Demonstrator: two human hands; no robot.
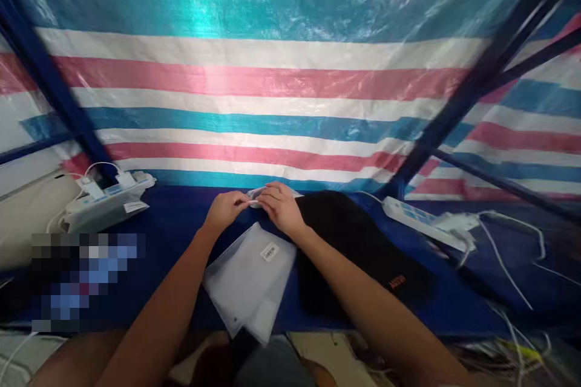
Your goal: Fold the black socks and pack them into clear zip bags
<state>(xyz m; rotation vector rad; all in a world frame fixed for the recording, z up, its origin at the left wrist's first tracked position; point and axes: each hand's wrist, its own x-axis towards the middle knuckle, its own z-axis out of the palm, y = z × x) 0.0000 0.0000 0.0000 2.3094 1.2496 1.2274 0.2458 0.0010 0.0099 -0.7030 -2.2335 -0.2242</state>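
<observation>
Both hands meet near the far edge of the blue table (167, 290) over a small piece of clear plastic (255, 192), perhaps part of a plastic bag. My left hand (227, 208) pinches its edge between thumb and fingers. My right hand (282, 208) is bent over the other side, fingers closed on it. Much of the plastic is hidden behind the fingers. Just below the hands lies a flat translucent plastic bag (249, 272) with a white barcode label (270, 251). Under my right forearm spreads a folded black cloth item (349, 236) with small orange lettering.
A white power strip (411, 219) with plugs and loose cables lies at the right. Another power strip with white chargers (124, 178) sits on a grey box (104, 211) at the left. Blue metal posts (436, 115) and a striped plastic sheet (272, 81) stand behind the table.
</observation>
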